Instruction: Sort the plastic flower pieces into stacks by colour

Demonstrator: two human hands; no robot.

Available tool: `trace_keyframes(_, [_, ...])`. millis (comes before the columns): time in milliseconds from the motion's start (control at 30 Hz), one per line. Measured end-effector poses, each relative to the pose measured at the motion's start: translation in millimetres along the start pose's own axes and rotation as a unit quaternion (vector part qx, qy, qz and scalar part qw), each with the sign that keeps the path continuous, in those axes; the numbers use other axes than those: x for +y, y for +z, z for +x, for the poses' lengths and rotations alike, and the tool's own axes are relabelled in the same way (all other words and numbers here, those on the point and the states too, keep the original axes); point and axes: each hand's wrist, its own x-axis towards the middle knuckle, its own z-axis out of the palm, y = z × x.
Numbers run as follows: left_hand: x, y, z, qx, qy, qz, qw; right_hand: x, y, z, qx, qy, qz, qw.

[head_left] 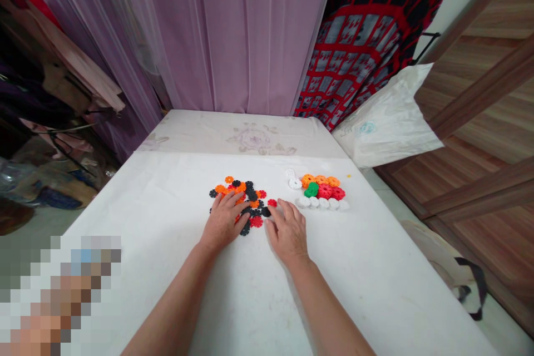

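Note:
Notched plastic discs in orange, black and red lie in a loose heap on the white table. My left hand [226,218] rests over the heap's left side with its fingers spread and covers some of the discs. At the heap's right edge is my right hand [288,229], fingers apart. A black disc [266,212] lies by its thumb and a red disc [272,202] by its index finger. Farther right, sorted groups show orange discs [321,179], a green stack [311,189], red discs [325,191] and a row of white discs [324,203].
The white table [250,300] has a flowered cloth strip along its far end. A white plastic bag [392,122] hangs at its right edge. Purple curtains [250,33] stand behind, clothes [70,50] hang at left, and a wooden door [492,139] is at right.

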Motion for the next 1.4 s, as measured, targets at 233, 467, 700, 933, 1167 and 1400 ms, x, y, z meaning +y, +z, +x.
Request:
trace_keyframes(233, [-0.6,0.8,0.0,-0.002,-0.002,-0.006,1.000,-4.8,4.0,15.5,-0.029,0.026,0.002,0.999])
trace_keyframes(467, [-0.3,-0.1,0.7,-0.001,0.000,-0.001,1.000,-4.6,6.6,18.8,-0.033,0.040,0.020,0.998])
trace_keyframes(700, [-4.1,3.8,0.1,0.013,0.011,-0.003,1.000,4.4,8.2,10.5,0.009,0.060,0.024,0.998])
trace_keyframes(933, [-15.2,14.9,4.6,0.078,-0.010,-0.042,0.996,6.6,4.6,5.8,0.020,0.080,-0.002,0.997])
trace_keyframes(1167, [-33.0,-2.1,1.9,0.151,-0.164,-0.068,0.972,5.5,3.3,5.4,0.021,0.079,0.000,0.997])
trace_keyframes(1400, [-51.9,-16.6,-2.4,0.187,-0.264,-0.080,0.943,5.1,-0.5,3.4,0.028,0.078,-0.003,0.997])
